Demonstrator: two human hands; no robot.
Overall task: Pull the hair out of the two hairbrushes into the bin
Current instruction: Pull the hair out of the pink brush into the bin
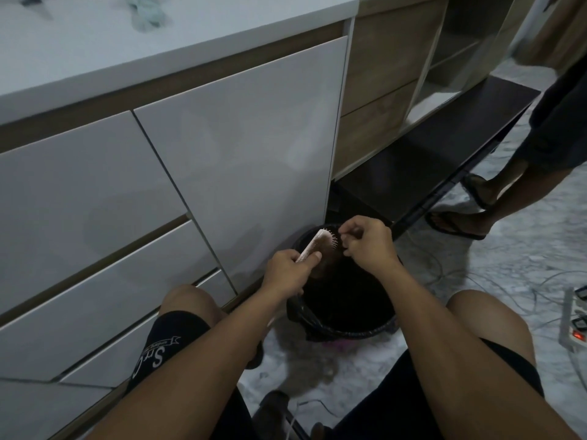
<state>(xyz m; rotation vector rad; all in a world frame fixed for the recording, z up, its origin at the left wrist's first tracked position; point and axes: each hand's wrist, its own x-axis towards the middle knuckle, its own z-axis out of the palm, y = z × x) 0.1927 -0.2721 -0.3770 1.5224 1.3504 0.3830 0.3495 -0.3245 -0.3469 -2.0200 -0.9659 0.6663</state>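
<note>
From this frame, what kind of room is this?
Probably a home room, maybe a bedroom: white drawer cabinet, open wooden shelving, marble-look floor with a lined bin.

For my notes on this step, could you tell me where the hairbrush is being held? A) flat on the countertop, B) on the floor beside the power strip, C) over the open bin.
C: the left hand grips the hairbrush by its handle above the bin, while the right hand pinches at its bristles.
</note>
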